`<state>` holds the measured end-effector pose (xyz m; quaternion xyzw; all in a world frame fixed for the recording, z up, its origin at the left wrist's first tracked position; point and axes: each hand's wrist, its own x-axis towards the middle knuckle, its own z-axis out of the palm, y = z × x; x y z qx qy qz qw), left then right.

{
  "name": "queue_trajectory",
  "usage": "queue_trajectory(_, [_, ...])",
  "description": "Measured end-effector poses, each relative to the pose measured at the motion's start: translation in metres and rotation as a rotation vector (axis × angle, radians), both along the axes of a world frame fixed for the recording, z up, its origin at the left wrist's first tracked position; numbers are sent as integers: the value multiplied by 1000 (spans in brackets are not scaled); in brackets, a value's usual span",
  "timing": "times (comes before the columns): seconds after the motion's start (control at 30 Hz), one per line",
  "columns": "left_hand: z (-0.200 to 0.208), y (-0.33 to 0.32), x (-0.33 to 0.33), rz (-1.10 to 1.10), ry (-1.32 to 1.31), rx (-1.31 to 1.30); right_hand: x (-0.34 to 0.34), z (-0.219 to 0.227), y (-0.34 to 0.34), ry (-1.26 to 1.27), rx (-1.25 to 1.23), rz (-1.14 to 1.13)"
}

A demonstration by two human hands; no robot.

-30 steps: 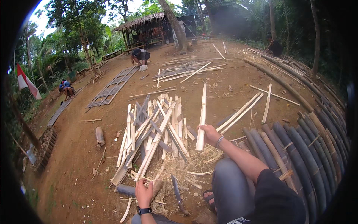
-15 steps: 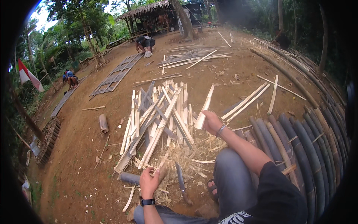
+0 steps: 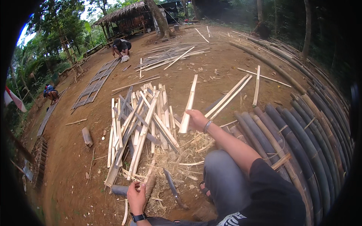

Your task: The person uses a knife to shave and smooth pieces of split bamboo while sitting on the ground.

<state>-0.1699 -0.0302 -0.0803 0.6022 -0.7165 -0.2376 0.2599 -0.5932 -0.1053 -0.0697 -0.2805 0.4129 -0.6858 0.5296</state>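
My right hand (image 3: 198,120) grips a pale split bamboo strip (image 3: 190,96) near its lower end, and the strip points away from me, tilted slightly right. Lower down, my left hand (image 3: 136,196) has its fingers curled together beside thin bamboo shavings (image 3: 132,174). What the left fingers hold, if anything, cannot be made out. A dark bamboo piece (image 3: 119,190) lies just left of that hand. On the ground between my hands and my leg rests a long-bladed knife (image 3: 173,188). Beyond the left hand spreads a heap of split bamboo strips (image 3: 144,126).
Thick dark bamboo poles (image 3: 298,139) are lined up at my right. Farther off lie more strips (image 3: 173,56) and a bamboo lattice panel (image 3: 96,83), with a crouching person (image 3: 121,47) at its far end. Another person (image 3: 50,93) bends down at far left. A short log (image 3: 87,137) lies nearby.
The view has swung to the right, so the scene sits farther left. My right hand still grips the strip, which now stands straighter. The left hand stays low near the shavings.
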Motion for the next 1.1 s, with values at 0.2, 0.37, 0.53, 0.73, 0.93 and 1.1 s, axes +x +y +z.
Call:
queue_trajectory(0.2, [-7,-4,-9,-51,-23,97,-73,-108,12,218,220,-356])
queue_trajectory(0.37, [-50,-15,21,-69,-99,88,-92,-194,-3,488,339,-658])
queue_trajectory(0.53, [-50,-28,25,-20,-255,114,-250,-194,-69,337,330,-1021])
queue_trajectory(0.73, [-67,-44,36,-16,-350,93,-287,-251,-67,1064,842,-711])
queue_trajectory(0.93, [-52,-47,13,18,-337,190,-208,-302,-38,1010,871,-593])
queue_trajectory(1.1, [-45,-45,8,-10,-302,158,-208,-294,-32,1059,874,-696])
